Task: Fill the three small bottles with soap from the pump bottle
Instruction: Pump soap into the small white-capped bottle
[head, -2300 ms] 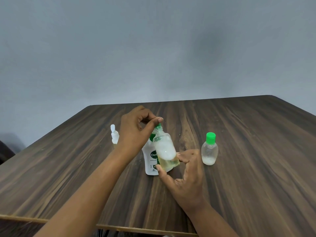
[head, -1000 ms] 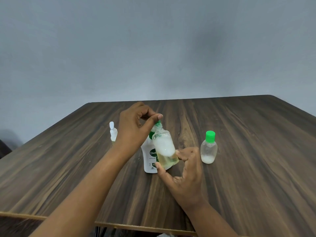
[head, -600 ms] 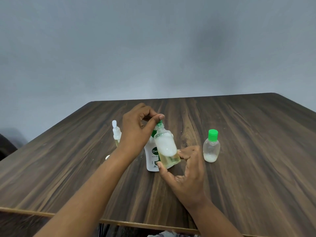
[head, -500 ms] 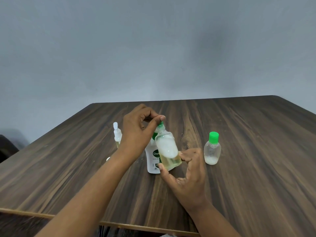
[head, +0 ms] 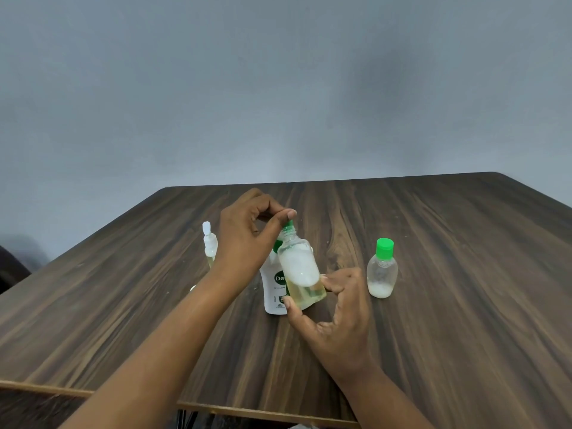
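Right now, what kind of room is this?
Probably a plain indoor room: a dark wood-grain table by a bare grey wall, holding a clear green-capped small bottle and a white plastic pump bottle.

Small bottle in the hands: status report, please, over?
Right hand grips small bottle at base. Left hand pinches its green cap. Pump bottle stands close behind.

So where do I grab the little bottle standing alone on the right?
Probably round the bottle's wide belly, below the green cap, coming from the right: it stands upright, with only table on that side.
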### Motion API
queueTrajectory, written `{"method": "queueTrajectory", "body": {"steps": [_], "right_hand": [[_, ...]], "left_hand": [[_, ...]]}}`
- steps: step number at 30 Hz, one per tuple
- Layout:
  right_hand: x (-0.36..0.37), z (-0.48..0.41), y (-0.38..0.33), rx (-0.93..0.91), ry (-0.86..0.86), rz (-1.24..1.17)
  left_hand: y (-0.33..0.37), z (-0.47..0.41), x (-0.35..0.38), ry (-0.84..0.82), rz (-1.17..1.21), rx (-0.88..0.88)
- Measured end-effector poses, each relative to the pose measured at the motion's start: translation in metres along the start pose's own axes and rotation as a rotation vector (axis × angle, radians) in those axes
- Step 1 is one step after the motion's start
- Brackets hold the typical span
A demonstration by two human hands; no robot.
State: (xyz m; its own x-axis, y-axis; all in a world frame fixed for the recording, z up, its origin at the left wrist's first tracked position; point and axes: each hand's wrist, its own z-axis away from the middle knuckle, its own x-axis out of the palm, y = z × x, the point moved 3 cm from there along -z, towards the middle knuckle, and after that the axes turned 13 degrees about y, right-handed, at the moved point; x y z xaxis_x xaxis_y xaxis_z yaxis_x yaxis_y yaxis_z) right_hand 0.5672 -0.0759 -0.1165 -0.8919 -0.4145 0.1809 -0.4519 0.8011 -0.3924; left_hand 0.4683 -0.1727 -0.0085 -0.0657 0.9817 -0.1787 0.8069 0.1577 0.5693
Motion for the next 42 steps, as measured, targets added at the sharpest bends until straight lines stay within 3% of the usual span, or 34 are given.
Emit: {"method": "queueTrajectory", "body": {"steps": [6,13,22,42], "right_hand": [[0.000,0.000,0.003,0.022,-0.002,0.000],[0.000,-0.001,-0.001,-0.039,-0.002,0.004],[-0.001,-0.001,0.002,-0.001,0.005,-0.016],[-0.001,-0.001,0.003,0.021,-0.015,-0.012]], "left_hand": [[0.007,-0.009,0.001,-0.071,-0.078,0.038],[-0.003,0.004,0.000,0.009,-0.005,-0.009],[0.005,-0.007,0.001,-0.066,-0.051,0.034],[-0.001,-0.002,0.001,-0.030,-0.040,0.027]]}}
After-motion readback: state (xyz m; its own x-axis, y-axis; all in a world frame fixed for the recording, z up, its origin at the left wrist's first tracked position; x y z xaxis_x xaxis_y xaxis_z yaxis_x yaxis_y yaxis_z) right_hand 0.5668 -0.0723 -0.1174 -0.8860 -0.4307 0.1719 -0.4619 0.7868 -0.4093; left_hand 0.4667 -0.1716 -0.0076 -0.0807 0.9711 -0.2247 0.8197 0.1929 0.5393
